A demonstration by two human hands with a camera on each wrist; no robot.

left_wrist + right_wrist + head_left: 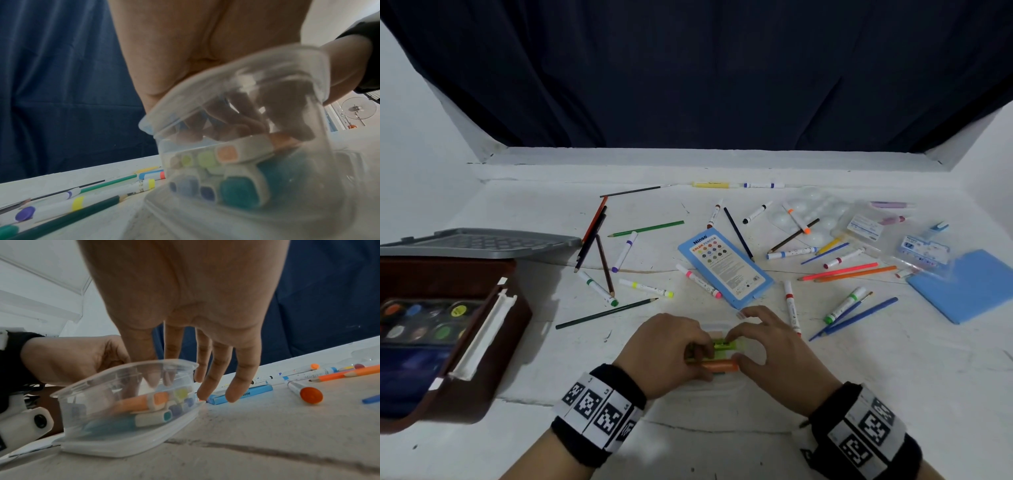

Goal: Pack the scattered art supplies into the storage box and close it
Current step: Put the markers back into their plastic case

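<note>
Both hands over clear case (127, 402) at lower centre: left hand (667, 346) fingers curled onto pastels (719, 366) inside; right hand (774, 353) thumb and forefinger dip inside, other fingers extended past the rim.

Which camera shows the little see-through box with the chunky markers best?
The right wrist view: the whole clear marker box shows, orange and teal markers inside. The left wrist view shows it close but blurred and cut off. In the head view both hands cover most of it.
</note>
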